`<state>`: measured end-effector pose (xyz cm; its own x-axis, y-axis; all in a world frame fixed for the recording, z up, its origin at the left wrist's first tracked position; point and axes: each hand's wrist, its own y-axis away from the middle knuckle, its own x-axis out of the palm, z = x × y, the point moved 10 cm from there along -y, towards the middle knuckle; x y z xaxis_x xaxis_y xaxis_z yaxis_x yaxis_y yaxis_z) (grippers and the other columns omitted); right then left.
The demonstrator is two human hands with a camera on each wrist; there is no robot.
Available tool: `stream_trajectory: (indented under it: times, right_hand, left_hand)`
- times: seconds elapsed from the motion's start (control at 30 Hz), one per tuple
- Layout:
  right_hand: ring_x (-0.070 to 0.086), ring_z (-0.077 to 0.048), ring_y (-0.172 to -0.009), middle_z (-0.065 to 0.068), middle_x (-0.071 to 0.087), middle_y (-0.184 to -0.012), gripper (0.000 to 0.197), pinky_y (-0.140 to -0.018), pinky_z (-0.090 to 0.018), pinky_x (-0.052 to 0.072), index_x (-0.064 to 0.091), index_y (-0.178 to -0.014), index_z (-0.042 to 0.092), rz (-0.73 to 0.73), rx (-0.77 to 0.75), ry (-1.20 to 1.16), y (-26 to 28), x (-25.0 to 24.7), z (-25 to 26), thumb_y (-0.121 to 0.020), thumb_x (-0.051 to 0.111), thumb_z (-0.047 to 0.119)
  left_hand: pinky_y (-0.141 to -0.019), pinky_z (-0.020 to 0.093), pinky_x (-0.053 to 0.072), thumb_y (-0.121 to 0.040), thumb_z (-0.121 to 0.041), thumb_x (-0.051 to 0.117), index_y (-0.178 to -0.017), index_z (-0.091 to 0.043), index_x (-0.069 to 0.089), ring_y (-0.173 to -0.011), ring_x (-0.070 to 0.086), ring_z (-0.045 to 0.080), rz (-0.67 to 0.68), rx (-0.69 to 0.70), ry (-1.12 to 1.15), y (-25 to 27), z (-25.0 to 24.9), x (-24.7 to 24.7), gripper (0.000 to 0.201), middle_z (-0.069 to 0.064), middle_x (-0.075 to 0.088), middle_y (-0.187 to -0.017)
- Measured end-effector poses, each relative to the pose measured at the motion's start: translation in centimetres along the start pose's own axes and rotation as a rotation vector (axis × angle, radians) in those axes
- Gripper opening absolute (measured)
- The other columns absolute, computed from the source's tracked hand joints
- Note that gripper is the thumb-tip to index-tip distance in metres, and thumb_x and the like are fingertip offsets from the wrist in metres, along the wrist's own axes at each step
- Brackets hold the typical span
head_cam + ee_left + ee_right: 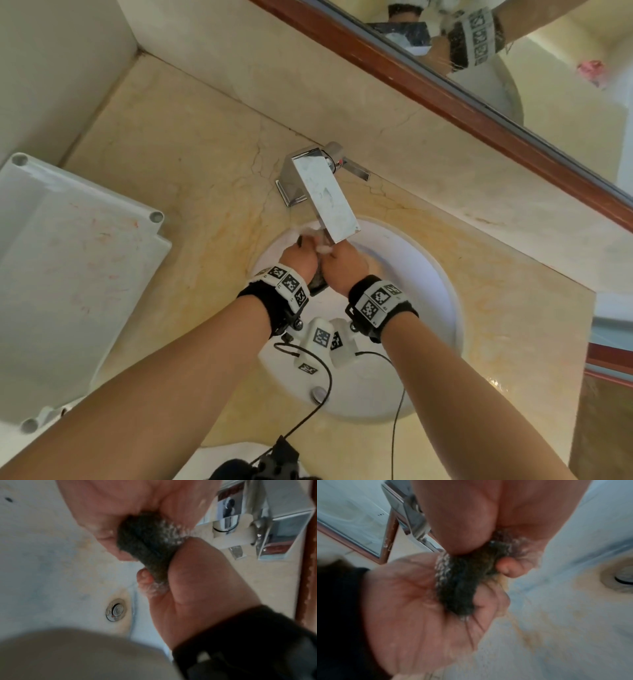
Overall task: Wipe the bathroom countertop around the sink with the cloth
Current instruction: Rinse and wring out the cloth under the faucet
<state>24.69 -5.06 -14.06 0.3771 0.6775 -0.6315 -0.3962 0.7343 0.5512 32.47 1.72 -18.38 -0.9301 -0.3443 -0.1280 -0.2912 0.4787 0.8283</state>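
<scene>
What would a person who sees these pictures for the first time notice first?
First, the two hands, the left hand and the right hand, meet over the white sink under the spout of the chrome faucet, gripping a dark wet cloth between them. Next, the yellow-veined marble countertop around the sink, and a white plastic board lying on its left side.

Veined beige countertop (178, 144) with round white sink (442, 284), chrome faucet (322, 192)
</scene>
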Motion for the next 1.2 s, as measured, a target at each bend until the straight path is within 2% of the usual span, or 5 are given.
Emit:
stream_trajectory:
  times: [0.43, 0.63, 0.87, 1.0, 1.2]
  right_hand:
    - [0.071, -0.035, -0.078, -0.019, 0.068, -0.092, 0.036, -0.065, -0.048, 0.061, 0.062, -0.097, 0.005, -0.045, 0.315, -0.447, 0.2, -1.6, -5.8, -0.099, 0.049, 0.038]
    - [0.066, -0.036, -0.097, -0.016, 0.068, -0.099, 0.011, -0.082, -0.056, 0.056, 0.061, -0.094, 0.014, -0.007, 0.120, -0.599, 1.2, -0.6, -3.5, -0.089, 0.059, 0.023]
    - [0.061, -0.016, -0.117, 0.001, 0.064, -0.126, 0.044, -0.102, -0.043, 0.047, 0.052, -0.128, 0.029, 0.038, 0.088, -0.864, 1.3, 0.2, -1.1, -0.087, 0.066, 0.034]
    - [0.062, 0.007, -0.072, 0.009, 0.066, -0.093, 0.030, -0.066, -0.016, 0.051, 0.047, -0.126, 0.023, 0.052, -0.004, -0.522, 1.9, -0.2, 0.9, -0.100, 0.047, 0.039]
    - [0.052, -0.013, -0.074, 0.000, 0.058, -0.094, 0.026, -0.060, -0.012, 0.038, 0.051, -0.112, 0.013, 0.037, -0.025, -0.052, 0.5, -0.6, 0.7, -0.103, 0.038, 0.033]
  left_hand:
    - [-0.092, 0.055, 0.052, -0.095, -0.018, 0.052, -0.112, -0.025, 0.056, -0.112, 0.060, 0.037, 0.171, -0.052, 0.177, 0.0, 1.9, 0.7, 0.019, 0.013, 0.060, -0.125]
    - [-0.106, 0.066, 0.032, -0.094, -0.063, 0.044, -0.135, -0.021, 0.049, -0.130, 0.046, 0.038, 0.280, -0.290, 0.384, 2.1, 2.7, 1.6, 0.058, 0.004, 0.050, -0.128]
    - [-0.082, 0.036, 0.055, -0.100, -0.057, 0.035, -0.094, -0.021, 0.066, -0.092, 0.068, 0.028, 0.099, -0.140, 0.425, 0.5, 0.2, 0.7, 0.048, 0.013, 0.072, -0.102]
    - [-0.053, 0.027, 0.050, -0.104, -0.048, 0.023, -0.092, -0.011, 0.062, -0.067, 0.065, 0.025, 0.012, -0.024, 0.017, 0.9, -0.7, -0.2, 0.056, 0.012, 0.066, -0.079]
    - [-0.074, 0.037, 0.052, -0.103, -0.014, 0.036, -0.117, 0.008, 0.056, -0.086, 0.061, 0.033, 0.034, -0.035, -0.184, 1.2, -1.1, 0.5, 0.033, 0.024, 0.064, -0.109]
